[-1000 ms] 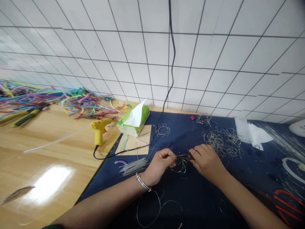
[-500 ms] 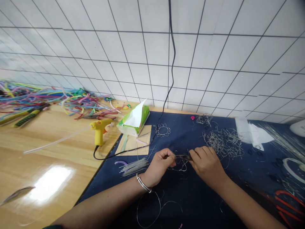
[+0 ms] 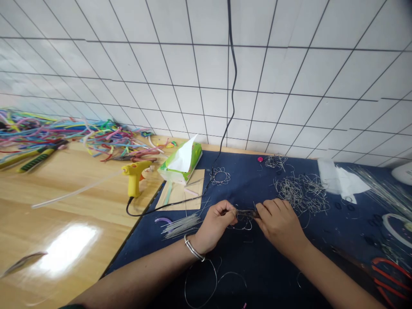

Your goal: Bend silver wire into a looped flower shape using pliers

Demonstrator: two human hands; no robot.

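Note:
My left hand, with a metal bangle on its wrist, is closed in a pinch on a looped silver wire piece. Dark pliers reach across from my right hand, which is wrapped round their handles. The jaws of the pliers meet the wire beside my left fingertips; exactly where they grip is hidden. Left of my left hand lies a bundle of straight wires. A flower-shaped wire ring rests on the dark blue cloth beyond my hands.
A yellow glue gun and a tissue pack stand at left, near colourful pipe cleaners. Tangled wire pieces lie at right, with red-handled scissors nearer. A black cable hangs down the tiled wall.
Almost nothing differs. The looped wire piece has shifted slightly at the pliers, while both hands hold nearly the same place.

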